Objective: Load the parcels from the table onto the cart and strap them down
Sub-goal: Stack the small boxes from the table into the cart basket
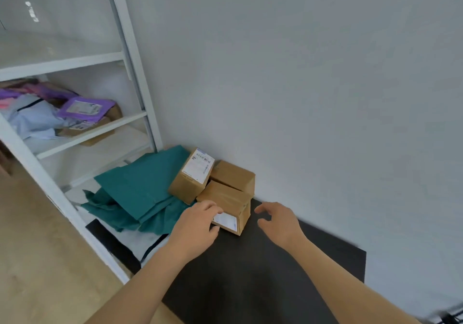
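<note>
Three brown cardboard parcels sit together at the far end of a black table [263, 273], against the wall. The nearest parcel [226, 199] has a white label on its front face. My left hand [195, 228] rests on its left front corner, fingers curled over the label edge. My right hand [278, 219] hovers just right of that parcel with fingers apart, not touching it. Behind it lie a tilted parcel [191, 176] with a large white label on top and a plain parcel [234, 174]. No cart is in view.
Green mailer bags [140, 191] lie piled left of the parcels, over white bags. A white metal shelf rack [75, 136] stands at left, holding purple and pale blue mailers [82, 108]. A grey wall runs behind the table. Wooden floor shows at lower left.
</note>
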`<state>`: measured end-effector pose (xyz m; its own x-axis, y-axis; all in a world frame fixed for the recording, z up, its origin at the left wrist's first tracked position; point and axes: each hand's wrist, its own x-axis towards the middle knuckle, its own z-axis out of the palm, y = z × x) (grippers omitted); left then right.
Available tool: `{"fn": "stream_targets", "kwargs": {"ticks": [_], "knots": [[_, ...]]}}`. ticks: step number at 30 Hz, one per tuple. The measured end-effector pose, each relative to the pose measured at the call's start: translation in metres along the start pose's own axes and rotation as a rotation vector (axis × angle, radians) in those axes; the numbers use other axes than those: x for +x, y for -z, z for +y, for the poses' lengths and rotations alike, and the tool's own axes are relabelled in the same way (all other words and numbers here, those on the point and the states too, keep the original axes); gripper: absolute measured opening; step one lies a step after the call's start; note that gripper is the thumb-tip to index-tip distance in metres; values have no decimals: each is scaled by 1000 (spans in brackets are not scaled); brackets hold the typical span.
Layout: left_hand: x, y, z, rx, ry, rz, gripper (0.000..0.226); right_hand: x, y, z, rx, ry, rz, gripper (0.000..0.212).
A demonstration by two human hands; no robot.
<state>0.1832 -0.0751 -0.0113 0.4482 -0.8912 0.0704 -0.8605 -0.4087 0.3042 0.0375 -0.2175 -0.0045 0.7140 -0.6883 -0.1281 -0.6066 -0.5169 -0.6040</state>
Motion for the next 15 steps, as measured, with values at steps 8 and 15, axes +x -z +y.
{"fn": "stream_targets", "kwargs": {"ticks": [8, 15], "knots": [[59, 9, -32, 2, -93, -36, 45, 50, -15, -17, -86, -32, 31, 41], [96, 6, -66, 186, -147, -192, 55, 86, -37, -31, -245, -92, -75, 71]]}}
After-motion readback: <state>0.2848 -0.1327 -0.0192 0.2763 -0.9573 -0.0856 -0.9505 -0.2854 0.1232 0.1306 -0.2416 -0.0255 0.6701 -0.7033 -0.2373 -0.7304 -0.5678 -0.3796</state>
